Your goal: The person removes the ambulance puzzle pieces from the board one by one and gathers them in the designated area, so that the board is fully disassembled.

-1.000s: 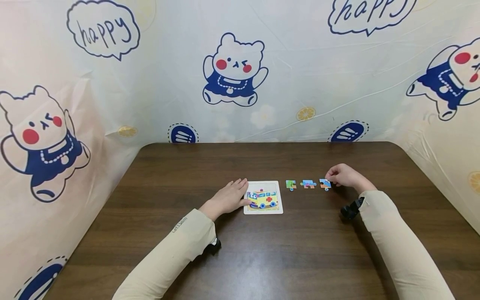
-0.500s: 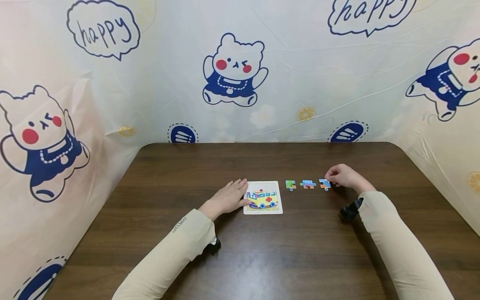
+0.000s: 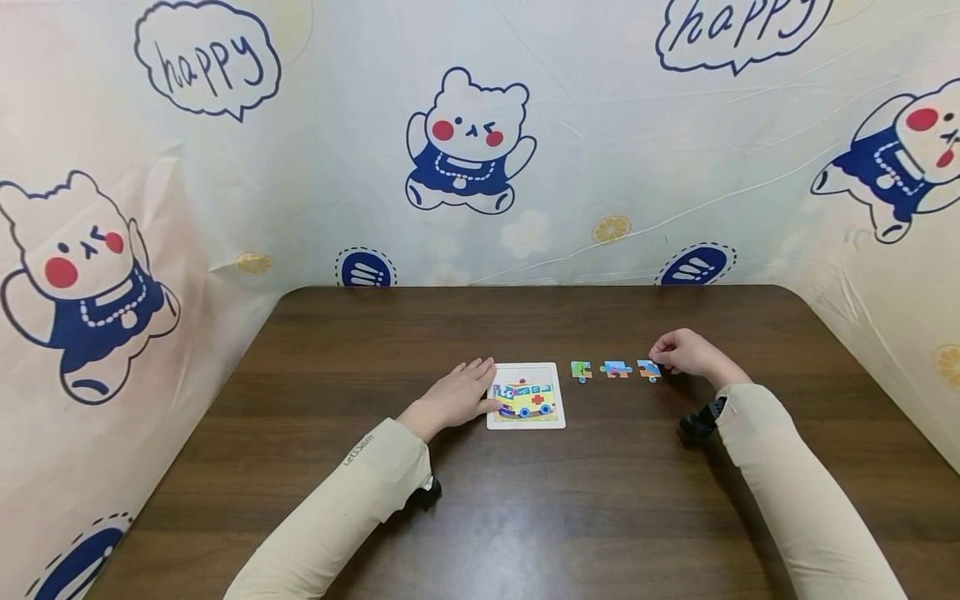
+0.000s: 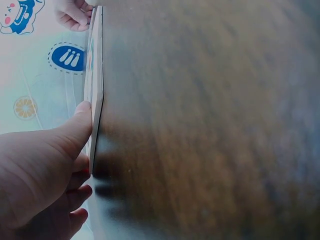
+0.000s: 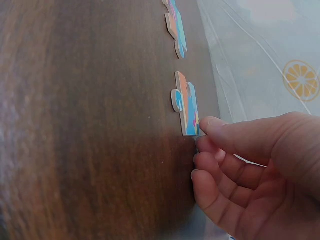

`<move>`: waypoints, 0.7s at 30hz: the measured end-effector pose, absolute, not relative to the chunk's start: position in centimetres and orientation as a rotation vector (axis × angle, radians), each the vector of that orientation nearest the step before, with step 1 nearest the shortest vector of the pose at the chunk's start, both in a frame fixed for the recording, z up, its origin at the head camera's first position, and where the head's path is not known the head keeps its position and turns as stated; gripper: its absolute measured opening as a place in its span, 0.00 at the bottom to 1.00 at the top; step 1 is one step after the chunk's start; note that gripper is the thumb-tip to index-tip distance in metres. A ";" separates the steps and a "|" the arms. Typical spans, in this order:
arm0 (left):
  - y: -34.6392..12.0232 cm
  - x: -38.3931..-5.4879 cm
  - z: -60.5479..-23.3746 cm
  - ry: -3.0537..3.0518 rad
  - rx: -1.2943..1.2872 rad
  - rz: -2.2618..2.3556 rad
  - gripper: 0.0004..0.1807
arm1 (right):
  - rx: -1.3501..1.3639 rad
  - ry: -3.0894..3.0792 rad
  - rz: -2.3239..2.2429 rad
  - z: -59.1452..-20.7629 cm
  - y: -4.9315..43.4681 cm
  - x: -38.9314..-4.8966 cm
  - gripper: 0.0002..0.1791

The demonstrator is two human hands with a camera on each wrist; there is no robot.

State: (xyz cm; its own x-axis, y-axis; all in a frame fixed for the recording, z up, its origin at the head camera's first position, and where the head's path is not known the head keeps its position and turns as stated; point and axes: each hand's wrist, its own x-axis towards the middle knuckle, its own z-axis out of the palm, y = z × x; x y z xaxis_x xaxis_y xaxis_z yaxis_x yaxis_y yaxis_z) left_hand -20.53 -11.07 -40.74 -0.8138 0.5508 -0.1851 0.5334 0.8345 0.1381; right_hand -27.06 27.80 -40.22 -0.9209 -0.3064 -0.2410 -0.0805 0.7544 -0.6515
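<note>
My left hand (image 3: 457, 396) rests with extended fingers on the left side of a white-framed puzzle board (image 3: 526, 367) showing a yellow ambulance. Its thumb (image 4: 80, 125) lies on the board's near left part in the left wrist view. To the right of the board, three loose jigsaw pieces lie in a row: a green one (image 3: 581, 369), a middle blue-and-orange one (image 3: 616, 368) and a rightmost blue-and-orange one (image 3: 648, 369). With thumb and curled fingers, my right hand (image 3: 686, 352) pinches the far right corner of the rightmost piece, which lies flat on the table.
Everything lies on a dark brown wooden table (image 3: 495, 517). A pale curtain (image 3: 570, 167) printed with cartoon bears stands behind the table and along its sides. A black device (image 3: 701, 421) is strapped beneath the right wrist, and another (image 3: 427, 493) beneath the left.
The rightmost jigsaw piece has shifted very slightly toward me under my right hand. My left hand and the puzzle board stay in place.
</note>
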 end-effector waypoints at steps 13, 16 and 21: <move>-11.0 -20.5 -40.7 2.798 0.843 0.110 0.38 | -0.316 2.625 -0.999 -40.1 27.9 -27.1 0.09; -11.0 -20.5 -40.7 2.799 0.837 0.111 0.38 | -0.332 2.630 -1.033 -39.9 27.8 -27.0 0.10; -11.0 -20.5 -40.7 2.802 0.836 0.114 0.37 | -0.349 2.643 -1.070 -39.3 27.3 -26.9 0.12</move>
State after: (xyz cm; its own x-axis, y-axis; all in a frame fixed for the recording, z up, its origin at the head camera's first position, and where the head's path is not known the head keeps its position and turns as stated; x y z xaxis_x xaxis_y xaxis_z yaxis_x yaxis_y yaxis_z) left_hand -20.46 -11.02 -40.68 -0.8155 0.5490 -0.1831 0.5323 0.8357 0.1347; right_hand -26.85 27.26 -39.33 -0.9351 -0.3184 -0.1557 -0.1203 0.6984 -0.7055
